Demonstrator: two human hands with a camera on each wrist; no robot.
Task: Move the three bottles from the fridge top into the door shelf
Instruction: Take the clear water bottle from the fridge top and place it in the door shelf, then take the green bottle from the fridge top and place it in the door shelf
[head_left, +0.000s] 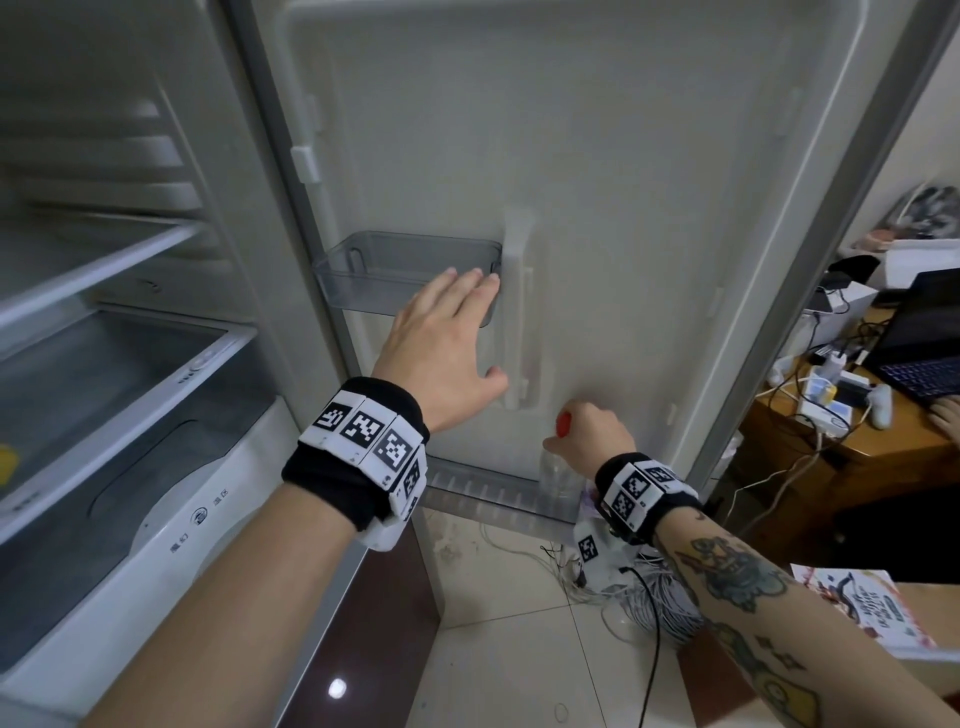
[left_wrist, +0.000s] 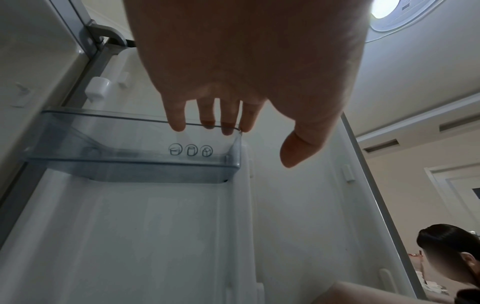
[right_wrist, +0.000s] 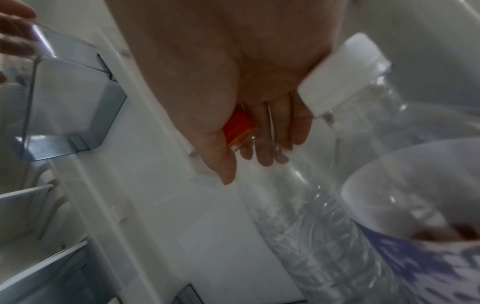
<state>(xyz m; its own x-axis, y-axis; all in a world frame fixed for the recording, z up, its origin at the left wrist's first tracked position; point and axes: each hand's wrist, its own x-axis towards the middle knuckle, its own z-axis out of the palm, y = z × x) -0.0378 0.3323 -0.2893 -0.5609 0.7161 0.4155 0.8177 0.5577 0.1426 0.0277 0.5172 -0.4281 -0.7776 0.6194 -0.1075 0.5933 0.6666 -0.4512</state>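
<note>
My right hand (head_left: 582, 436) grips the neck of a clear bottle with a red cap (head_left: 563, 423), whose body (head_left: 558, 483) stands in the lower door shelf (head_left: 483, 499). In the right wrist view the red cap (right_wrist: 237, 127) shows under my curled fingers. Beside it are a clear bottle with a white cap (right_wrist: 342, 72) and a bottle with a purple-and-white label (right_wrist: 415, 236). My left hand (head_left: 457, 322) is open. Its straight fingers (left_wrist: 179, 123) touch the front rim of the upper clear door bin (left_wrist: 130, 144), which holds nothing.
The fridge door (head_left: 597, 156) stands wide open, with the fridge's bare shelves (head_left: 104, 260) and drawer (head_left: 130, 389) to the left. To the right is a desk (head_left: 857, 447) with a laptop, cables and another person's hand. Cables (head_left: 649, 597) lie on the floor tiles; a book (head_left: 857, 608) lies lower right.
</note>
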